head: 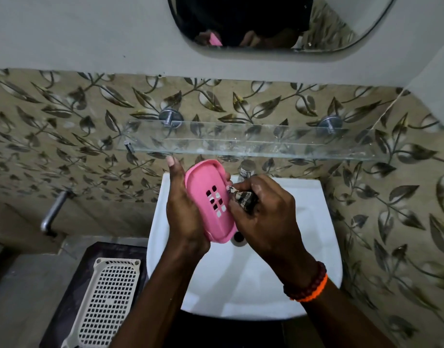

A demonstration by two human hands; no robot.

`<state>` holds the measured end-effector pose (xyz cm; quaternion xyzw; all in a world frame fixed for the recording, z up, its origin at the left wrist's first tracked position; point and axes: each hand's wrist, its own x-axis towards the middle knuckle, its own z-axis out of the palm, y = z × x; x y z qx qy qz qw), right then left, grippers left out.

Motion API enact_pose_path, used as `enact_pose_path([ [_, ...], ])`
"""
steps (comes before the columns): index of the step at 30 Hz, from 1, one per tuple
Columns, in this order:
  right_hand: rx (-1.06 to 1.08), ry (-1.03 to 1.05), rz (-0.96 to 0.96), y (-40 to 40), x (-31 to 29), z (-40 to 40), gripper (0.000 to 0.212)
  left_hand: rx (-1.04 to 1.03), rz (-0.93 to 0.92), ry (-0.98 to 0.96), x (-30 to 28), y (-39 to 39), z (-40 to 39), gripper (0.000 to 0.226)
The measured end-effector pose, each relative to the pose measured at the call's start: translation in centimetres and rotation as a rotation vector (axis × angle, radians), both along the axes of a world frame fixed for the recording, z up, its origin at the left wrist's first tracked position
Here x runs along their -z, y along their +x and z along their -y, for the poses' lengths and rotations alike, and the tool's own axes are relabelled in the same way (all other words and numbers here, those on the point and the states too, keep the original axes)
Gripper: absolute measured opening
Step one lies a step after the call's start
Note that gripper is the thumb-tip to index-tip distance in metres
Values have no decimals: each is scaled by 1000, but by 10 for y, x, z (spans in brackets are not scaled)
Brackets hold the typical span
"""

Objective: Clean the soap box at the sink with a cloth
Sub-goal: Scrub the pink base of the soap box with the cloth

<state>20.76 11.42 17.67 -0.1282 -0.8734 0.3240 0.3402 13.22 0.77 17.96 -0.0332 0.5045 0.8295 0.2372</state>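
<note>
The left hand (pixel 183 209) grips the pink soap box (pixel 211 200) from its left side, thumb reaching up past the top rim and the palm wrapped around the long edge, fingertips peeking over the right rim. The soap box is held in the air above the white sink (pixel 324 237), tilted so that its flat face with the small drain holes turns toward the camera; its lower end hangs just over the sink's drain opening (pixel 238 237). The right hand (pixel 268 212) is closed around a bunched patterned cloth (pixel 244 199), brown and pale in colour, and presses the end of it against the right edge of the soap box beside the holes. On the right wrist sit 2 bands, a dark red beaded bracelet (pixel 313 280) and an orange one touching it.

Behind the hands, the metal tap (pixel 246 169) rises at the back of the sink, partly hidden by the fingers. Above it a clear glass shelf (pixel 253 143) runs across the leaf-patterned tiles, fixed by round metal mounts. A mirror (pixel 266 21) hangs on the plain wall higher up and shows a dim reflection with a patch of pink at its lower left. To the left of the sink, a cream perforated plastic tray (pixel 108 300) lies on a dark surface, and a metal pipe fitting (pixel 54 212) sticks out of the wall above it.
</note>
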Motion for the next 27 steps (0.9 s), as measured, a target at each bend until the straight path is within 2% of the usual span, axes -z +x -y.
enact_pose_path([
  [4, -66, 128, 23, 2, -12, -12, 16, 140, 100, -15, 1, 5, 0, 83],
  [6, -81, 145, 38, 0, -17, -15, 16, 170, 87, -56, -2, 9, -3, 82],
  [9, -52, 25, 63, -1, -19, -8, 10, 108, 28, -128, -6, 9, -4, 91],
  [13, 20, -259, 268, 6, -8, -4, 9, -24, -58, -208, -8, 8, -3, 96],
  [19, -32, -98, 143, 2, -11, -7, 12, 9, 1, -199, -8, 4, -5, 109],
  [24, 4, -24, 26, -2, -20, -8, 12, 150, 119, -168, -2, 15, -3, 99],
  [27, -33, -89, 67, -1, -27, -7, 9, 144, 121, -135, -2, 14, -3, 88],
])
